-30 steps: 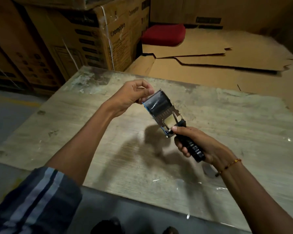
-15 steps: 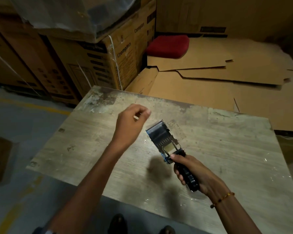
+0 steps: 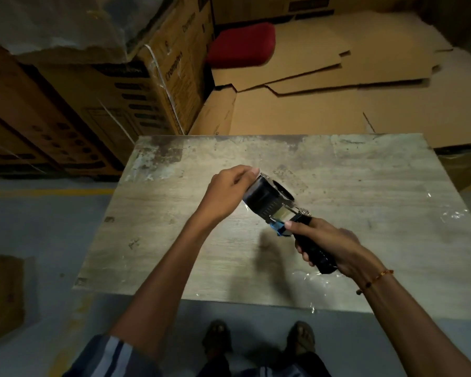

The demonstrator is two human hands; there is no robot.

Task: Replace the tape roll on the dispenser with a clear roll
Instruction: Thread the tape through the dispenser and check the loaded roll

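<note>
- Dispenser (image 3: pixel 280 210) sits mid-frame, held clear above the table (image 3: pixel 365 191); long axis runs 10-to-4 o'clock, w/ roll end (image 3: pixel 261 198) at 10, handle at 4.
- My right hand (image 3: pixel 329 246) is clenched round the handle.
- My left hand (image 3: pixel 229 194) is at 9 o'clock of the roll, fingertips curled onto its top edge; nearer hand for pulling, I'd say.
- No clear roll in view.

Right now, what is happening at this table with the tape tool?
A person stands at a worn table and holds a tape dispenser above it. The right hand grips the black handle. The left hand pinches at the front end of the dispenser, by the roll mounted there, which looks dark and glossy. The roll is still on the dispenser. No spare roll is in view.
</note>
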